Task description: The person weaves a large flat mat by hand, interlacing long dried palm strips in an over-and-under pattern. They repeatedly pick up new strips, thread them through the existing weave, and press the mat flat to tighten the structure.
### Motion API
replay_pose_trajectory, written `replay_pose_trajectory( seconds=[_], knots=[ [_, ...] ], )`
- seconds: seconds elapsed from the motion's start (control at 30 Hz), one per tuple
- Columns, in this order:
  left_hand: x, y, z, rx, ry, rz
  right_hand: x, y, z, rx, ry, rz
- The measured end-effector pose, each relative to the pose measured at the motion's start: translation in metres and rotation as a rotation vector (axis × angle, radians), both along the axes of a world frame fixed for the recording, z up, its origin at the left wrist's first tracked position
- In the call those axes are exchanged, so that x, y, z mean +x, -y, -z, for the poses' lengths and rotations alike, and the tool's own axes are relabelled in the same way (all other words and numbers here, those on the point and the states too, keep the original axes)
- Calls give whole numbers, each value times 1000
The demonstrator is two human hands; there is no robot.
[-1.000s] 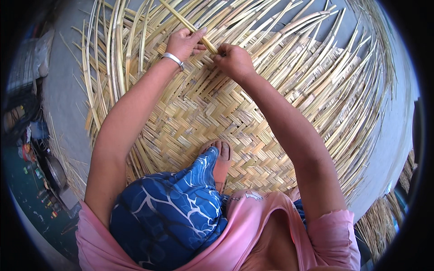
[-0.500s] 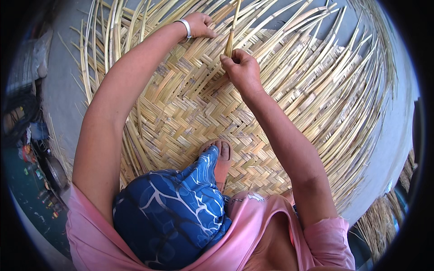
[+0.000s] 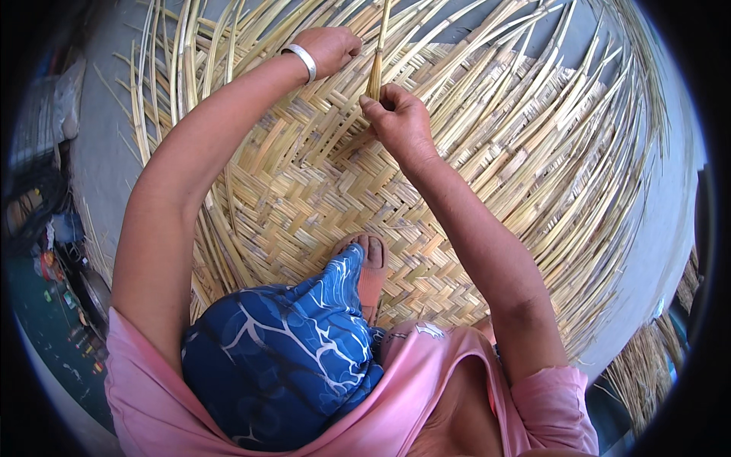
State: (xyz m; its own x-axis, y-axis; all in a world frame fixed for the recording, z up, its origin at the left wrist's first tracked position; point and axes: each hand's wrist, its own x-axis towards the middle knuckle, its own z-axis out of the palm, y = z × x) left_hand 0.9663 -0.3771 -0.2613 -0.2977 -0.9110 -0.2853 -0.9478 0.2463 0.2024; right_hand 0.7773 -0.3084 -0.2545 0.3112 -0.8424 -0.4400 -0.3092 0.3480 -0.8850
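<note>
A large mat (image 3: 320, 190) of flat, pale yellow reed strips in a zigzag weave lies below me. My right hand (image 3: 401, 126) pinches a split reed strip (image 3: 375, 75) between thumb and fingers. That strip rises from the hand past the top edge of the view. Farther up and to the left, my left hand (image 3: 326, 52) is over the loose strip ends at the mat's far part. Its fingers curl closed; what they hold, if anything, is hidden. A white bracelet (image 3: 302, 61) circles the left wrist.
Long unwoven strips (image 3: 548, 175) fan out along the right side and far edge. My sandalled foot (image 3: 371, 263) stands on the weave, below blue patterned trousers (image 3: 282, 358). Grey floor (image 3: 617, 305) surrounds the mat. Dry stalks (image 3: 640, 381) lie lower right; assorted clutter (image 3: 68, 297) is at left.
My left hand has lifted slightly, and its fingers have curled in from the strips. The right hand has shifted a little to the left with the reed strip still pinched.
</note>
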Motion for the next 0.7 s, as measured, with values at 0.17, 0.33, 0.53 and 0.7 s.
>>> replay_pose_trajectory(
  seconds=[0.17,0.33,0.53,0.7],
  knots=[
    [6,16,7,347,-396,-238,-1,-4,-3,2,36,-10],
    [-12,18,-18,493,-519,-393,-5,-5,-1,7,78,31],
    [-12,18,2,316,-323,-179,-7,-11,-17,20,57,-8],
    [-14,13,-11,555,-565,-310,-3,-8,-16,60,84,66]
  ],
)
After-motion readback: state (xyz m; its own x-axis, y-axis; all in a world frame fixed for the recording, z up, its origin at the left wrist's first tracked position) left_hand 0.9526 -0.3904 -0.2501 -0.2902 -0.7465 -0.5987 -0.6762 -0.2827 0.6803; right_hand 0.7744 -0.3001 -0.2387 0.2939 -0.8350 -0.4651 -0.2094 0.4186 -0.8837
